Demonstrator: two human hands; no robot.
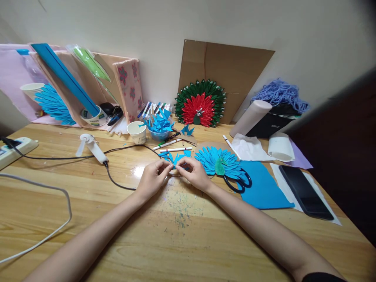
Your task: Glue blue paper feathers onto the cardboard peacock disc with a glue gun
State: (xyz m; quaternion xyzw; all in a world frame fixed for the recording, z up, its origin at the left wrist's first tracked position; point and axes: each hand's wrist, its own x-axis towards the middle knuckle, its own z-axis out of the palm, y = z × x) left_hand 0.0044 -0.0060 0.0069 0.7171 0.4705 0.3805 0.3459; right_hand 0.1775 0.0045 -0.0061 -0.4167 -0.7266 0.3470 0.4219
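My left hand (153, 177) and my right hand (194, 173) meet above the table, thumbs and forefingers pinched close together. A small blue felt piece (174, 166) shows between the fingertips, mostly hidden by them. Just behind lie several cut blue felt pieces (166, 156). To the right of my right hand, a blue fan-shaped felt peacock (205, 159) with a green body (219, 167) rests on cardboard. Black scissor handles (248, 179) stick out beside it, over a blue felt sheet (264, 188).
A white glue gun (95, 150) with a black cord lies left. Behind stand a paper cup (136, 133), a bowl (160, 135) of blue scraps and a red-green peacock (197, 107) against cardboard (226, 62). Markers (176, 149), a phone (305, 192) and a power strip (22, 150) lie around.
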